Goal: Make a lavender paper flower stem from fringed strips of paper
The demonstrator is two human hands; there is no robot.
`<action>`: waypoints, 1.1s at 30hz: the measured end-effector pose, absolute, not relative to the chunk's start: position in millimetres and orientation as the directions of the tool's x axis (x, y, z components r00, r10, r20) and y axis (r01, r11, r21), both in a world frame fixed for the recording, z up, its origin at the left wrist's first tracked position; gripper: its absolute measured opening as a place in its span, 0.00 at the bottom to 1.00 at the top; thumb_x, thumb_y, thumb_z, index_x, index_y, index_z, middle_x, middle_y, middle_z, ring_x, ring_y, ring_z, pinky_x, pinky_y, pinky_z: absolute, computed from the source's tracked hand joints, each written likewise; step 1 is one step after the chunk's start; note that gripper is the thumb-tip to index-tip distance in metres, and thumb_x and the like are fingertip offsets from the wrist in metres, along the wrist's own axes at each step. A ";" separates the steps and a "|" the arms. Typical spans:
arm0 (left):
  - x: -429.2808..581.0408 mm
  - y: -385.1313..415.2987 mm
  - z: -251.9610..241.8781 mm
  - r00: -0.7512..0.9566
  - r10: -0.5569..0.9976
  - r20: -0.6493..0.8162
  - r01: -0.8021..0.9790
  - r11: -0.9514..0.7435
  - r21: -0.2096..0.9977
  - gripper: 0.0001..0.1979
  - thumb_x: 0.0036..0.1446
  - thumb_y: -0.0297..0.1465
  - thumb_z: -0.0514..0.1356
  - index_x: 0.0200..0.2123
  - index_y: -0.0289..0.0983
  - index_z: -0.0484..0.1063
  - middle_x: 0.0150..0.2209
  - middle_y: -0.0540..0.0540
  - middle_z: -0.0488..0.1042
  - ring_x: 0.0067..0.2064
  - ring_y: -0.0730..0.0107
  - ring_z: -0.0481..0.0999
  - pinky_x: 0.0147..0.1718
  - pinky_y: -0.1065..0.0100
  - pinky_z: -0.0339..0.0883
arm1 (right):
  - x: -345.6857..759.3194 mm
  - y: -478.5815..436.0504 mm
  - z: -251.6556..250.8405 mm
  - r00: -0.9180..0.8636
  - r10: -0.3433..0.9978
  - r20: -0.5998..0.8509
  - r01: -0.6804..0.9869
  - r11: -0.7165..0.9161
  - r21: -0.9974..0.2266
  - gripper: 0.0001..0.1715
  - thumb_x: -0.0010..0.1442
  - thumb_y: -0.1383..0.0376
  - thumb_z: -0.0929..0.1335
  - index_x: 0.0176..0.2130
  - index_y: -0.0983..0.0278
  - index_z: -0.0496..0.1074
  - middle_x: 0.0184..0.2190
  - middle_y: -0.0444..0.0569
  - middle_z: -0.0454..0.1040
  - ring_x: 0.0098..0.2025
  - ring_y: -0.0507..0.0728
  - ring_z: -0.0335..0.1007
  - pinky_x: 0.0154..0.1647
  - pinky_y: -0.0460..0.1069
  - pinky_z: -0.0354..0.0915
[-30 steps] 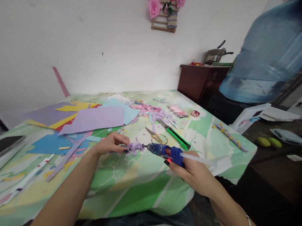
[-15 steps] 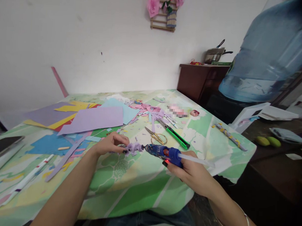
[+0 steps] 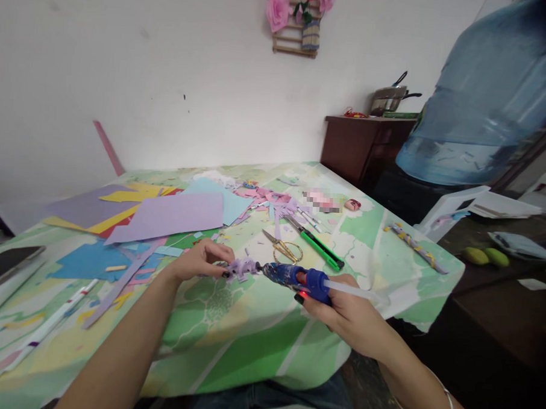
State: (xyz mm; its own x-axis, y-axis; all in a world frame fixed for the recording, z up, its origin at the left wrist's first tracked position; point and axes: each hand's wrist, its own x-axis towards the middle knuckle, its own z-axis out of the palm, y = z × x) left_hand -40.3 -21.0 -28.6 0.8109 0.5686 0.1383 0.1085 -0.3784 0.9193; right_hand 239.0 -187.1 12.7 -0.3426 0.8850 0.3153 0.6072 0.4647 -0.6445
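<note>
My left hand pinches a small lilac paper craft piece just above the green patterned tablecloth. My right hand grips a blue hot glue gun with a clear glue stick poking out of its back. The gun's nozzle points left and touches the lilac piece. A red light glows on the gun's body. Gold-handled scissors lie just behind the two hands.
Sheets of lilac, blue and yellow paper and paper scraps cover the far left of the table. A green utility knife and pens lie near the scissors. A phone rests at the left edge. A dark cabinet and a large water bottle stand to the right.
The glue gun and my right hand have shifted very slightly left toward the lilac piece. My left hand has stayed in place.
</note>
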 end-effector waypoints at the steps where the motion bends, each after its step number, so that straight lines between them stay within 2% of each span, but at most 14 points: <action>1: -40.3 -21.1 -28.6 0.810 0.571 0.136 0.111 -0.377 0.920 0.08 0.44 0.33 0.67 0.27 0.32 0.78 0.26 0.42 0.73 0.30 0.68 0.70 0.29 0.69 0.66 | 239.0 -187.3 12.9 -0.343 0.885 0.316 0.605 0.465 -0.646 0.15 0.59 0.65 0.62 0.23 0.64 0.57 0.18 0.39 0.56 0.21 0.47 0.49 0.22 0.44 0.48; 9: -40.8 -20.6 -28.8 0.818 0.561 0.127 0.092 -0.346 0.934 0.05 0.45 0.29 0.66 0.27 0.34 0.78 0.27 0.43 0.72 0.30 0.70 0.69 0.31 0.69 0.64 | 241.4 -186.6 12.0 -0.347 0.880 0.325 0.604 0.475 -0.640 0.14 0.60 0.65 0.62 0.23 0.64 0.57 0.18 0.40 0.56 0.21 0.47 0.49 0.22 0.44 0.49; 18: -39.9 -23.0 -26.6 0.821 0.555 0.137 0.089 -0.360 0.929 0.04 0.45 0.29 0.66 0.27 0.33 0.78 0.27 0.44 0.73 0.30 0.71 0.68 0.30 0.71 0.62 | 243.7 -187.3 11.3 -0.344 0.864 0.367 0.606 0.503 -0.616 0.15 0.60 0.65 0.61 0.23 0.64 0.57 0.18 0.39 0.55 0.20 0.47 0.48 0.22 0.44 0.48; 26: -39.0 -23.2 -25.3 0.821 0.553 0.139 0.082 -0.355 0.931 0.05 0.45 0.29 0.66 0.27 0.33 0.78 0.27 0.43 0.73 0.30 0.69 0.68 0.31 0.69 0.63 | 244.1 -187.5 10.8 -0.318 0.858 0.404 0.626 0.510 -0.591 0.15 0.60 0.64 0.62 0.23 0.64 0.59 0.18 0.40 0.58 0.20 0.47 0.51 0.22 0.44 0.48; 29: -40.0 -23.2 -25.3 0.810 0.565 0.157 0.045 -0.328 0.944 0.06 0.45 0.30 0.66 0.27 0.33 0.77 0.26 0.43 0.73 0.30 0.69 0.69 0.31 0.69 0.63 | 255.5 -186.0 9.9 -0.173 0.886 0.430 0.694 0.419 -0.585 0.14 0.60 0.61 0.62 0.24 0.64 0.61 0.18 0.40 0.61 0.20 0.48 0.54 0.22 0.44 0.49; 33: -45.7 -19.9 -30.6 0.734 0.645 0.213 -0.019 -0.293 0.956 0.08 0.44 0.32 0.66 0.27 0.32 0.77 0.29 0.42 0.75 0.33 0.66 0.72 0.33 0.67 0.65 | 289.0 -178.5 5.3 0.046 0.948 0.316 0.852 0.128 -0.508 0.12 0.56 0.56 0.64 0.31 0.63 0.62 0.22 0.43 0.67 0.24 0.52 0.61 0.24 0.45 0.52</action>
State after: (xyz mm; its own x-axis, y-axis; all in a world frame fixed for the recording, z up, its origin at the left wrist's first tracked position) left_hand -45.7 -19.9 -30.6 0.7336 0.6454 0.2126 -0.0193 -0.2930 0.9559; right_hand 289.0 -178.5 5.3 0.0455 0.9477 0.3159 0.8519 0.1283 -0.5078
